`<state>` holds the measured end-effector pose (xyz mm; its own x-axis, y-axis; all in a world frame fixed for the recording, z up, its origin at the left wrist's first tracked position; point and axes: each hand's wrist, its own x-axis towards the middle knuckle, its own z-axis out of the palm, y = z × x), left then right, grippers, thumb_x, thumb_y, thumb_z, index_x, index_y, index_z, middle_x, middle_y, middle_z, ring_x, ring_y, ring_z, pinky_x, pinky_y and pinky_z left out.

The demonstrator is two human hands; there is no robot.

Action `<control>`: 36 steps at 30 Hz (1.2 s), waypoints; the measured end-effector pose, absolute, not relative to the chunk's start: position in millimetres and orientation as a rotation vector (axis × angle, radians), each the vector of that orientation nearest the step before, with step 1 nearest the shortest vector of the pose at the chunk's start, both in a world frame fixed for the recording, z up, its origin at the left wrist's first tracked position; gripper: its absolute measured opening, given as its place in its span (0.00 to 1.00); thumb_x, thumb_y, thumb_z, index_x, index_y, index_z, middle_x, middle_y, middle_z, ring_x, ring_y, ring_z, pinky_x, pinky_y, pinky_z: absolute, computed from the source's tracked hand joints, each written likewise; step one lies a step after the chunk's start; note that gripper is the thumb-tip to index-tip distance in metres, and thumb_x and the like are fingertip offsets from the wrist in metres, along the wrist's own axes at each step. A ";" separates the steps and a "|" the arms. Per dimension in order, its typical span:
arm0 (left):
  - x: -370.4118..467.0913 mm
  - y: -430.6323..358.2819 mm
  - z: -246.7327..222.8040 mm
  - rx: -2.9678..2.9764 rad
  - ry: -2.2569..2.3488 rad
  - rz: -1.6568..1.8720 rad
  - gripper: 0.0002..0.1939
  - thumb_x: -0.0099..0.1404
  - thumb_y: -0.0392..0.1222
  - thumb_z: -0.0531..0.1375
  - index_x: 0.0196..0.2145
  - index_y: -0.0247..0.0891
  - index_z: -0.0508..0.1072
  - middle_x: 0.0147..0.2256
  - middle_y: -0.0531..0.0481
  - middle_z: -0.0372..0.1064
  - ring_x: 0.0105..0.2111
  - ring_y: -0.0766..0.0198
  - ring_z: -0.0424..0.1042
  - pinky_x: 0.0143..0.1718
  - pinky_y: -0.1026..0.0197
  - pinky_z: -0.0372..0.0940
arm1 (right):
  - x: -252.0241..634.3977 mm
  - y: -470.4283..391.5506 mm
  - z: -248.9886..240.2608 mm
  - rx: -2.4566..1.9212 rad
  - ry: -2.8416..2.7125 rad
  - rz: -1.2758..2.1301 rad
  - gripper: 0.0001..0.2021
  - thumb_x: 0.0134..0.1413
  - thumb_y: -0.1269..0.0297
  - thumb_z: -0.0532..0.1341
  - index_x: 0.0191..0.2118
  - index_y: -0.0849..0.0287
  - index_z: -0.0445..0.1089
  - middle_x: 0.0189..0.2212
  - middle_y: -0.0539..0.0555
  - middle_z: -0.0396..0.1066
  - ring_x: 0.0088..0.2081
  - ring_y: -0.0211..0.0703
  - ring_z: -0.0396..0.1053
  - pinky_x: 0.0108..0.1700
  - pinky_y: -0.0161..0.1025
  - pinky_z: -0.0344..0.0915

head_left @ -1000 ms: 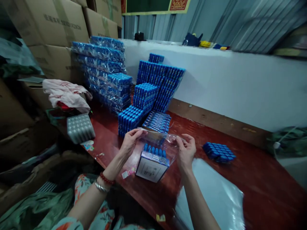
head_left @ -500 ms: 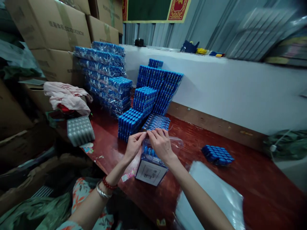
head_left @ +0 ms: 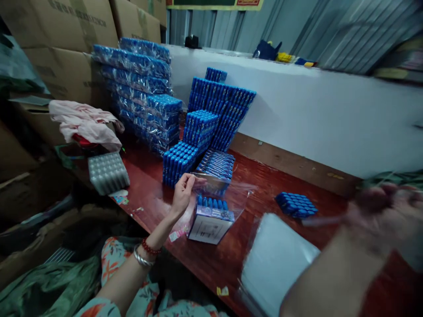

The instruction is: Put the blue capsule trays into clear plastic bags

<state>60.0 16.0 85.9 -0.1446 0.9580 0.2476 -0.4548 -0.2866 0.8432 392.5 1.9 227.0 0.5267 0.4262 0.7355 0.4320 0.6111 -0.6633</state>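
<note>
My left hand [head_left: 183, 190] pinches the edge of a clear plastic bag [head_left: 238, 193] above a small printed box [head_left: 208, 229]. The film spreads to the right from my fingers. A row of blue rounded packs [head_left: 213, 203] shows at the box's open top. Far to the right, my right hand [head_left: 386, 215] is smeared by motion, and its fingers cannot be made out. A pale blurred streak reaches from it toward a small cluster of blue packs [head_left: 296, 204]. Just behind the bag lies a row of slanted blue packs [head_left: 216, 165].
Blue packs [head_left: 221, 101] stand stacked against the white wall. Film-wrapped blue bundles [head_left: 135, 83] rise at left, by cardboard boxes [head_left: 66, 75]. A grey ribbed block [head_left: 109, 172] and a pink cloth [head_left: 86, 121] lie left. Clear plastic sheets [head_left: 274, 264] lie at front right.
My right hand has left the bag and swung far to the right. My left hand stays at the bag, whose film now stretches out more. The view has tilted down slightly.
</note>
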 end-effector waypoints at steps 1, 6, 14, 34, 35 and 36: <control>62.2 15.8 86.3 0.966 0.738 1.669 0.16 0.61 0.53 0.59 0.31 0.36 0.66 0.32 0.47 0.76 0.32 0.61 0.77 0.40 0.58 0.69 | 389.4 -24.4 220.0 -0.965 -1.092 0.128 0.06 0.55 0.56 0.57 0.30 0.47 0.68 0.26 0.53 0.68 0.15 0.29 0.51 0.19 0.40 0.44; 71.8 12.0 93.1 0.898 0.767 1.712 0.14 0.61 0.52 0.59 0.30 0.37 0.66 0.30 0.49 0.76 0.33 0.61 0.77 0.40 0.58 0.69 | 299.8 -100.8 133.4 -1.091 -2.061 0.226 0.18 0.54 0.70 0.55 0.48 0.45 0.69 0.41 0.55 0.74 0.40 0.52 0.73 0.32 0.47 0.74; 67.0 -21.0 87.5 1.142 0.861 1.618 0.13 0.66 0.48 0.55 0.30 0.37 0.67 0.28 0.49 0.75 0.31 0.63 0.75 0.38 0.61 0.68 | 219.3 -46.7 34.8 -1.365 -2.302 -0.353 0.30 0.51 0.81 0.48 0.61 0.58 0.57 0.55 0.60 0.65 0.58 0.53 0.61 0.58 0.59 0.58; 72.2 -65.8 17.0 2.764 0.573 1.419 0.11 0.65 0.28 0.48 0.37 0.33 0.68 0.30 0.47 0.76 0.43 0.64 0.74 0.55 0.59 0.62 | 252.6 -39.3 75.3 -1.352 -1.173 0.490 0.17 0.51 0.50 0.59 0.40 0.59 0.67 0.33 0.52 0.69 0.35 0.42 0.65 0.39 0.38 0.60; 70.6 -66.4 16.7 2.770 0.594 1.391 0.11 0.65 0.28 0.48 0.37 0.34 0.68 0.30 0.48 0.76 0.45 0.64 0.74 0.58 0.58 0.59 | 250.3 -38.6 79.1 -1.387 -1.210 0.537 0.17 0.50 0.49 0.60 0.35 0.59 0.67 0.29 0.50 0.68 0.32 0.41 0.64 0.36 0.37 0.59; 68.1 -66.8 16.0 2.769 0.616 1.357 0.11 0.66 0.28 0.47 0.37 0.34 0.68 0.31 0.48 0.76 0.47 0.64 0.72 0.61 0.56 0.54 | 249.2 -38.6 79.5 -1.399 -1.221 0.590 0.16 0.49 0.49 0.60 0.29 0.59 0.66 0.25 0.48 0.65 0.29 0.39 0.61 0.34 0.36 0.57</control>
